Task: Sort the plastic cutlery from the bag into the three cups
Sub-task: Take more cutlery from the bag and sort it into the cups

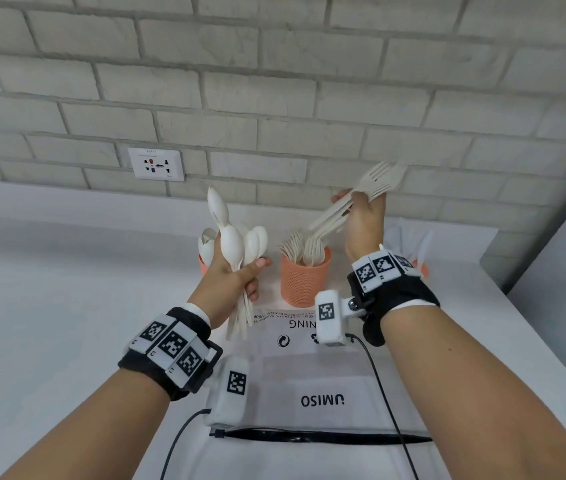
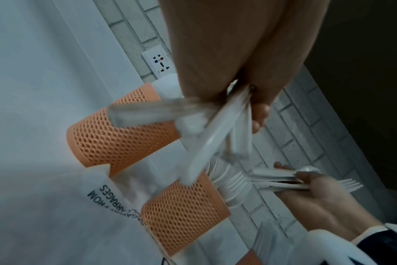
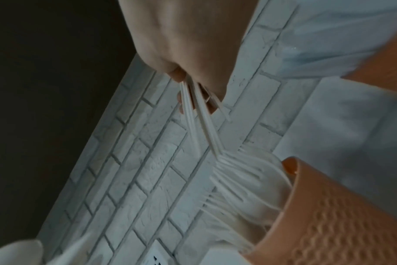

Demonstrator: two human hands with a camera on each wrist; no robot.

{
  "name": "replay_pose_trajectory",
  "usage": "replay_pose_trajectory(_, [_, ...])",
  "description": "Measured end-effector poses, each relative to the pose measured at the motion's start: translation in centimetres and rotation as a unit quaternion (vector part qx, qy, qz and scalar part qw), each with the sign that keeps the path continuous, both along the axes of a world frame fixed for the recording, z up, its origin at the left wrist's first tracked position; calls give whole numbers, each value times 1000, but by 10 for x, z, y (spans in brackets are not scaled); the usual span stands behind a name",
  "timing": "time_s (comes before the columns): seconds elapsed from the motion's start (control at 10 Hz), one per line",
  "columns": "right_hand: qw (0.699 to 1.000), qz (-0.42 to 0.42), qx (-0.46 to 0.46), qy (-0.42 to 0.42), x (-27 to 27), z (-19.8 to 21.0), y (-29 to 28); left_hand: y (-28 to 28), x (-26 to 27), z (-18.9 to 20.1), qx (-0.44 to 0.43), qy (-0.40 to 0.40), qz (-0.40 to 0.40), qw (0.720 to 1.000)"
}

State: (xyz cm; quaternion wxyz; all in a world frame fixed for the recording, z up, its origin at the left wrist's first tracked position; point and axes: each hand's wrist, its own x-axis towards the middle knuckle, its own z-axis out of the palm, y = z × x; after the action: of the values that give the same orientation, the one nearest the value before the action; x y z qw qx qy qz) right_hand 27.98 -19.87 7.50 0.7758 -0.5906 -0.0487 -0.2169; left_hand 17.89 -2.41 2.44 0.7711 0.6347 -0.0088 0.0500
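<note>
Left hand (image 1: 231,277), frame centre-left, fingers wrapped round a spoon bundle (image 1: 240,244) above the left cup (image 1: 203,265). Right hand (image 1: 364,223) curls round forks (image 1: 350,202) over the fork-filled middle cup (image 1: 304,280). Bag (image 1: 326,375) lies flat along the lower edge.

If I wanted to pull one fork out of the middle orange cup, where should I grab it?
Probably pinch a fork just below its prongs, coming straight down from above. The forks stand handle-down in the middle cup, so only the pronged ends stick out over the rim; the mesh wall blocks any grab from the side.
</note>
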Motion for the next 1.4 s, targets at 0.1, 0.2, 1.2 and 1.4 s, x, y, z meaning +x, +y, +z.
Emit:
replay_pose_trajectory(0.1, [1000,-14,13,-13,7,8,-5,1,1,-1,8,-5,-4,1000])
replay_pose_trajectory(0.2, [996,-42,-71,-37,13,7,-7,0,4,0,22,-10,-6,1000])
replay_pose_trajectory(1.2, [943,15,-317,-102,-17,-19,19,-6,5,8,144,-51,57,987])
replay_pose_trajectory(1.4, [924,334,-145,120,-77,-21,64,-37,15,3,-96,-196,181,959])
